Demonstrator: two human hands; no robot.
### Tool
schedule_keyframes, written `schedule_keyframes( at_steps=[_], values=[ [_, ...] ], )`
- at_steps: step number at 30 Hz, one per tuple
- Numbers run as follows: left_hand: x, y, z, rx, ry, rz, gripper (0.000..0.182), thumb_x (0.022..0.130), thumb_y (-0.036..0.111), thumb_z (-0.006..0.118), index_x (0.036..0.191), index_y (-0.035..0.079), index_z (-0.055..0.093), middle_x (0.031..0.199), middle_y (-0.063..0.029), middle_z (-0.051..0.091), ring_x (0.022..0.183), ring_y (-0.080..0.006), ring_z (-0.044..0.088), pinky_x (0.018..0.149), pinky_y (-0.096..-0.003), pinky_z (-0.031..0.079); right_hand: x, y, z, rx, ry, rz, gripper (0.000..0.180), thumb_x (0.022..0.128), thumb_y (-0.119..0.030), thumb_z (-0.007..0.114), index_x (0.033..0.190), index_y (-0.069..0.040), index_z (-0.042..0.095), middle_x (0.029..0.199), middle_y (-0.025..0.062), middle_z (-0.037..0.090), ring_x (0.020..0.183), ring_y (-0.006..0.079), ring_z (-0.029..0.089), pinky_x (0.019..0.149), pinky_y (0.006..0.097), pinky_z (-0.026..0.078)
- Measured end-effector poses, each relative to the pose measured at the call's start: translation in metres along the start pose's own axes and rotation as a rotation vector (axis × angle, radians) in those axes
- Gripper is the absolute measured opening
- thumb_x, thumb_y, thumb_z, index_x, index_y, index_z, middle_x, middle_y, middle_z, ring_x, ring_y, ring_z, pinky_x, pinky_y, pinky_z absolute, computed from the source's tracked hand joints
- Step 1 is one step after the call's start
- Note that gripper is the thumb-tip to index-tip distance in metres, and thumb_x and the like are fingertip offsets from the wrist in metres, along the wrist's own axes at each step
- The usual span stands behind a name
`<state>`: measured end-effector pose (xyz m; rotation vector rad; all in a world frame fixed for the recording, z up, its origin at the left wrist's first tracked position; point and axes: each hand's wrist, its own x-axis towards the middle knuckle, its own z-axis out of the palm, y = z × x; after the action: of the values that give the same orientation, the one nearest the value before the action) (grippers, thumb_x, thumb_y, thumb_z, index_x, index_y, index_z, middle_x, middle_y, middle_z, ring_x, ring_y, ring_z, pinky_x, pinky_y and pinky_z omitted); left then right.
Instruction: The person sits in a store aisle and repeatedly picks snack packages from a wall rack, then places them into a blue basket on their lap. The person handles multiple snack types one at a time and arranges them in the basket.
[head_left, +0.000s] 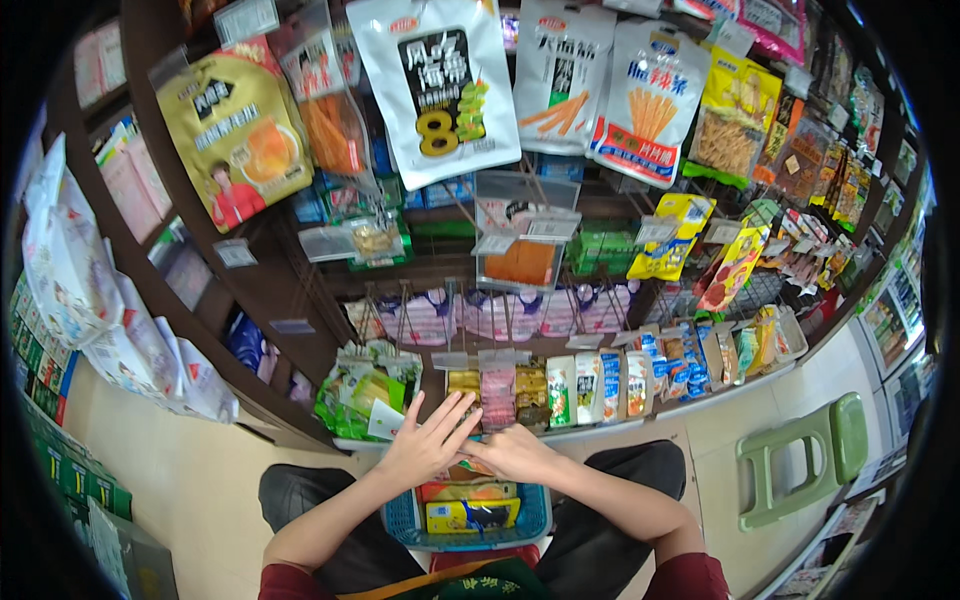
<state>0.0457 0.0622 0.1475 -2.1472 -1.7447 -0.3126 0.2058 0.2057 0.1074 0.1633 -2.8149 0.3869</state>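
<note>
My left hand (435, 442) is spread flat above the front of the lowest shelf, its fingers pointing up and to the right. Touching or overlapping it, my right hand (514, 454) has curled fingers; whether something small is between the hands is hidden. Under both hands, between my knees, stands a blue plastic basket (541, 517) with several snack packets, among them a yellow and blue packet (472, 516). Just beyond my fingers are pink snack packets (498, 396) in a row of small boxes. To the left lie green snack bags (364, 390) with a white card (385, 420).
Ahead, a dark shelf rack carries hanging snack bags, including a large white one (439, 90) and a gold one (240, 142). White bags (75, 247) hang at left. A green plastic stool (802, 457) stands on the right. Green cartons (75, 465) are stacked at lower left.
</note>
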Motion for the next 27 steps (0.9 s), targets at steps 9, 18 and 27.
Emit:
schedule_keyframes(
  at_steps=[9, 18, 27],
  values=[
    [-0.038, 0.005, 0.053, -0.217, -0.243, 0.028, 0.012, 0.075, 0.017, 0.066, 0.076, 0.009, 0.056, 0.071, -0.0032, 0.063, 0.069, -0.0187, 0.067, 0.057, -0.0309, 0.053, -0.015, -0.002, 0.024, 0.105, -0.18, 0.059, 0.021, 0.088, -0.027, 0.066, 0.103, -0.011, 0.062, 0.066, 0.0095, 0.063, 0.055, 0.0263, 0.064, 0.049, 0.0372, 0.05],
    [-0.075, 0.034, 0.087, -0.385, -0.255, -0.061, 0.012, 0.072, 0.015, 0.066, 0.081, 0.008, 0.061, 0.073, -0.0052, 0.063, 0.07, -0.0209, 0.069, 0.051, -0.0348, 0.053, -0.035, -0.009, 0.053, 0.172, -0.375, 0.12, 0.022, 0.09, -0.026, 0.063, 0.101, -0.008, 0.066, 0.069, 0.0107, 0.066, 0.061, 0.0274, 0.067, 0.051, 0.0385, 0.051],
    [-0.118, 0.064, 0.128, -0.541, -0.541, -0.163, 0.021, 0.088, 0.025, 0.063, 0.077, 0.008, 0.066, 0.067, -0.0107, 0.066, 0.06, -0.0275, 0.067, 0.05, -0.0397, 0.052, -0.066, -0.025, 0.109, 0.231, -0.531, 0.108, 0.022, 0.086, -0.015, 0.059, 0.106, -0.009, 0.067, 0.072, 0.0122, 0.068, 0.065, 0.029, 0.068, 0.055, 0.0403, 0.053]
  ],
)
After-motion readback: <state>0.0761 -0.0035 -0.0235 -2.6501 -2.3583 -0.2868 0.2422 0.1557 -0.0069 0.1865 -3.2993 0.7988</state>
